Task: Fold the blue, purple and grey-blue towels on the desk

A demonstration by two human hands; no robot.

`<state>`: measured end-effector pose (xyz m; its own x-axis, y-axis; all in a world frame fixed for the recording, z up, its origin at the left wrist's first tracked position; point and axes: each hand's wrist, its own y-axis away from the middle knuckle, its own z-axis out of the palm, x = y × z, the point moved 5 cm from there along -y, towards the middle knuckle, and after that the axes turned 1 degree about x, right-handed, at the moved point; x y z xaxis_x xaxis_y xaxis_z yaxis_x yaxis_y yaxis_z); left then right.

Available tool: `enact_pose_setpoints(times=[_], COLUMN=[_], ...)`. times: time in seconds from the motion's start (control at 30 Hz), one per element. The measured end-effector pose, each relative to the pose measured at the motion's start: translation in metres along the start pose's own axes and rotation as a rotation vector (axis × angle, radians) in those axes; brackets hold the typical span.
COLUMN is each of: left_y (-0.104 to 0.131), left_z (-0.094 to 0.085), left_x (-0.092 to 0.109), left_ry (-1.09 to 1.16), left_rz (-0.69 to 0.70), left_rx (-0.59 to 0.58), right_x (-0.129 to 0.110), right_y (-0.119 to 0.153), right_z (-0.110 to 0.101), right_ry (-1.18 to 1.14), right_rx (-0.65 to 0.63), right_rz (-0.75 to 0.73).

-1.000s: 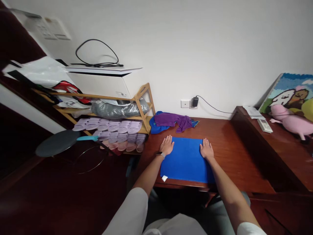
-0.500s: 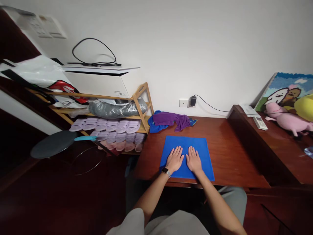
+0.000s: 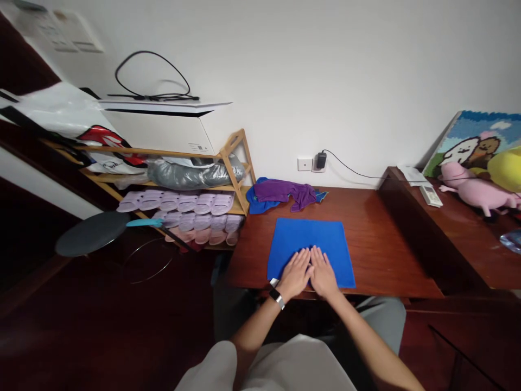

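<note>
A blue cloth [image 3: 311, 233] lies spread flat on the reddish-brown wooden table [image 3: 378, 244]. My left hand [image 3: 296, 274], with a watch [image 3: 277, 296] on its wrist, rests palm down on the cloth's near part, fingers stretched out. Beside it, my right hand [image 3: 323, 274] is also palm down, its fingers straight and pointing away from me. The two hands meet at the thumbs near the cloth's front edge. Neither one grips anything. Behind the cloth, a purple cloth [image 3: 285, 191] lies crumpled on top of another blue cloth [image 3: 256, 203].
Left of the table stands a wooden rack [image 3: 240, 174] with lilac slippers [image 3: 187, 203] and a white box [image 3: 158, 130]. A round dark stool [image 3: 93, 233] is at far left. On the raised right ledge are a remote control [image 3: 430, 196] and a pink plush toy [image 3: 476, 187].
Both hands have slid back toward me and closer together, from the middle of the blue cloth to its near edge. The camera view has shifted slightly.
</note>
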<state>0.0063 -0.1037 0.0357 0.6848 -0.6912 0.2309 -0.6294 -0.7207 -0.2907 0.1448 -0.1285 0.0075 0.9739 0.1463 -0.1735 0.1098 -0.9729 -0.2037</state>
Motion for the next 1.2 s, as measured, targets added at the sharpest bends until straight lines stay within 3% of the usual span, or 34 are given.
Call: enact_pose_setpoints(times=[0.07,0.13,0.37,0.47,0.57,0.7,0.8,1.0,1.1,1.2], left_y=[0.012,0.023,0.055,0.063,0.058,0.047,0.053,0.094,0.108,0.11], left_z=[0.008,0.012,-0.001,-0.008,-0.012,-0.005,-0.001,-0.018,-0.023,-0.027], left_x=[0.015,0.014,-0.034,-0.04,-0.023,0.014,0.01,-0.049,-0.061,-0.06], left_ry=[-0.002,-0.024,-0.116,-0.13,-0.103,-0.024,-0.025,-0.131,-0.143,-0.144], left_rz=[0.027,0.017,-0.22,-0.287,-0.229,-0.01,-0.032,-0.284,-0.312,-0.309], left_rx=[-0.018,-0.03,0.015,0.024,0.022,-0.026,-0.025,0.033,0.034,0.033], right_x=[-0.018,-0.015,0.062,0.075,0.053,-0.004,-0.016,0.041,0.066,0.078], right_y=[0.009,0.016,0.053,0.067,0.066,0.057,0.062,0.098,0.117,0.123], right_z=[0.01,0.014,-0.001,-0.006,-0.012,-0.01,-0.003,-0.002,-0.004,-0.008], right_ry=[-0.003,0.008,0.093,0.108,0.086,-0.007,-0.038,0.007,0.011,-0.007], right_rx=[-0.037,-0.055,-0.033,-0.043,-0.008,0.005,0.002,0.053,0.038,-0.019], right_rz=[-0.052,-0.017,0.303,0.397,0.378,0.121,0.06,0.208,0.269,0.314])
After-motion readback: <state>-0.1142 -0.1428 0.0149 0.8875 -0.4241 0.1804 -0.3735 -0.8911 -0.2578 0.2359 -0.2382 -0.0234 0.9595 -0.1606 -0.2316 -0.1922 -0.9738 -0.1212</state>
